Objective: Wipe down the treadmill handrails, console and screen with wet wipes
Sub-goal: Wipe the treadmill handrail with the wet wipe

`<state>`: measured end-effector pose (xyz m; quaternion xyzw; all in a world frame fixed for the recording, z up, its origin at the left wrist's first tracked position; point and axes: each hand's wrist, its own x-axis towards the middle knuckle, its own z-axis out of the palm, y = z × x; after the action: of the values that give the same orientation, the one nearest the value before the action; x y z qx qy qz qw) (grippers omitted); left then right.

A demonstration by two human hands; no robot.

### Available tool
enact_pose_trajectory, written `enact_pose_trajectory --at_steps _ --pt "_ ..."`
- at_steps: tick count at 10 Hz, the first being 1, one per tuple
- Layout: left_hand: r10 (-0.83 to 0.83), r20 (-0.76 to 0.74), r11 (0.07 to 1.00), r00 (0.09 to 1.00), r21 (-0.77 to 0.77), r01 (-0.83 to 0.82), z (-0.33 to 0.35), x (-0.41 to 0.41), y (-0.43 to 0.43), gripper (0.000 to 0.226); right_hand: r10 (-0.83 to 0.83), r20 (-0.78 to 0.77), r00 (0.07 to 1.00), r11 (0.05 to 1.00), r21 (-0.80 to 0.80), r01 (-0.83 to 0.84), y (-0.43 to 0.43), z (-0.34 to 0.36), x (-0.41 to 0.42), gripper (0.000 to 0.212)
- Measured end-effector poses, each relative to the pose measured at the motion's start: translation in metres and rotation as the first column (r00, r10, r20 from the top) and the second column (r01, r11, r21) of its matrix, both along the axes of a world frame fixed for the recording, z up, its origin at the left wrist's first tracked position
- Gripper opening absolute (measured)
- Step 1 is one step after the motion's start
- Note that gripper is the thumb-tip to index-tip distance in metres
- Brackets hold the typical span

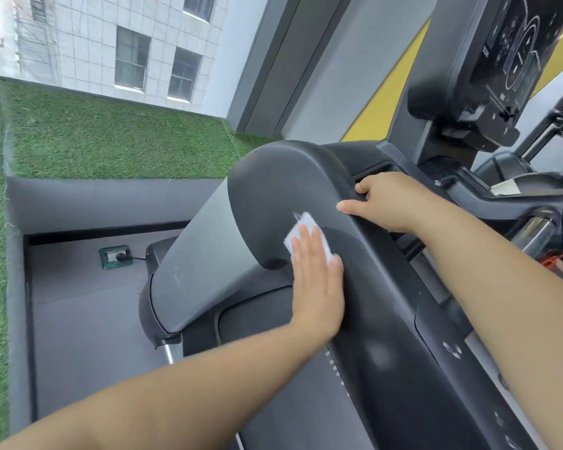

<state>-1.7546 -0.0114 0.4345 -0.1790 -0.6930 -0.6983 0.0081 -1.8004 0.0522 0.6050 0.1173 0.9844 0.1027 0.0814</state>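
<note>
Wet wipe [301,226]: white, folded, lying flat on the black console housing [273,177] near its rounded left corner. Our left hand [317,284]: fingers straight and together, pressing the wipe down. Our right hand [389,203]: fingers curled over the housing's upper edge, apparently gripping it; we cannot see the fingertips. Screen [514,60]: dark, upper right, well apart from both hands. Floor socket [114,256]: grey floor, plug inserted.
</note>
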Motion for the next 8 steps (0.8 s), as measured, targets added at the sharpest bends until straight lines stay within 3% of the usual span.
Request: enact_pose_trajectory --at_steps 1,3,5,6,7,8 --pt "0.134 0.209 0.989 0.969 0.031 -0.144 0.007 -0.029 0.006 0.056 0.002 -0.005 1.000 1.000 -0.011 -0.002 -0.001 0.001 -0.001 0.039" --pt "0.069 0.037 0.997 0.997 0.037 -0.071 0.001 0.008 0.002 0.064 -0.011 -0.021 1.000 1.000 -0.025 0.011 0.001 0.001 -0.002 0.043" --pt "0.179 0.196 0.984 0.964 -0.044 -0.173 0.011 -0.055 0.005 0.059 -0.019 -0.043 0.999 0.999 -0.033 0.018 0.003 0.000 -0.003 0.045" --pt "0.066 0.057 0.996 0.996 0.060 -0.069 0.009 -0.009 -0.001 0.060 -0.023 -0.059 0.998 0.999 -0.040 0.020 0.005 -0.001 -0.004 0.052" --pt "-0.064 0.053 0.991 0.997 0.118 0.057 0.008 -0.006 -0.008 0.053 -0.025 -0.077 0.997 0.999 -0.045 0.022 0.006 -0.001 -0.004 0.060" --pt "-0.016 0.189 0.999 0.982 0.038 0.009 0.006 -0.055 0.001 0.053 -0.024 -0.089 0.996 0.999 -0.042 0.021 0.005 -0.003 -0.003 0.060"
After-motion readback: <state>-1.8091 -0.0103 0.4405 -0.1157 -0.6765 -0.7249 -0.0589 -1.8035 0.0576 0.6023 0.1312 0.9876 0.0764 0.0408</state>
